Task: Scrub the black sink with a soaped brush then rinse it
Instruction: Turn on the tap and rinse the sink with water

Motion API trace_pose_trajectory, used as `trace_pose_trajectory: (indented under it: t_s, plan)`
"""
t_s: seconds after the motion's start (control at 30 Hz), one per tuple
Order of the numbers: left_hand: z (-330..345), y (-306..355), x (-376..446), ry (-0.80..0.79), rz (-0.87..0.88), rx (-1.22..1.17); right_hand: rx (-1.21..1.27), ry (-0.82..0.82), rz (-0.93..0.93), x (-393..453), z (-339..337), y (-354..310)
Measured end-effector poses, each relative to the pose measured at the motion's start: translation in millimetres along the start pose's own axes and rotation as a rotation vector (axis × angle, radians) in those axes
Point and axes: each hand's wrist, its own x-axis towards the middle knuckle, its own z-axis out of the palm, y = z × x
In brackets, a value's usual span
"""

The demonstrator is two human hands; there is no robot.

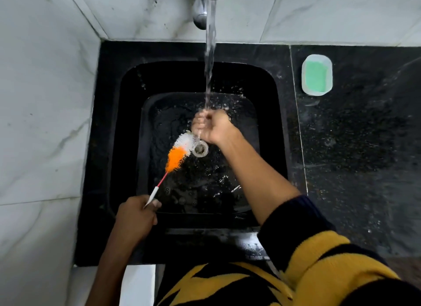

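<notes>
The black sink (127, 128) is set in a black stone counter, wet inside, with a metal drain (200, 149) at its middle. My left hand (136, 214) grips the thin red and white handle of a brush (177, 154) at the sink's front left. Its orange and white bristles point toward the drain. My right hand (213, 127) is fisted under the running water stream (210, 55) from the chrome tap (206, 0), just above the bristle tip. Whether it touches the bristles is unclear.
A white dish with a green soap bar (316, 74) rests on the black counter (364, 146) at the back right. Marble-patterned wall tiles (41, 100) close in the left and back sides. My yellow and black sleeve fills the lower right.
</notes>
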Motion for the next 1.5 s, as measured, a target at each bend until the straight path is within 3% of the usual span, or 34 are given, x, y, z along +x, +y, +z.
trace_pose_trajectory:
  t_s: [0.13, 0.4, 0.7, 0.97, 1.2, 1.5]
  plan:
    - [0, 3, 2, -0.012, 0.019, 0.013, -0.007, 0.072, -0.020, -29, -41, -27]
    - [6, 17, 3, -0.023, 0.059, 0.007, -0.189, 0.362, -0.523, -75, -91, -126]
    - [6, 12, 0, -0.018, 0.040, -0.008, -0.326, 0.193, -0.521, -70, -47, -207]
    - [5, 6, -2, -0.007, 0.027, -0.026, -0.256, 0.213, -0.395, -63, -62, -144]
    - [3, 3, -7, 0.005, 0.009, -0.035, -0.228, 0.128, -0.145, -17, -15, -46]
    - [-9, -15, -21, 0.067, -0.088, -0.038, -0.107, 0.148, -0.148, 38, 18, -9]
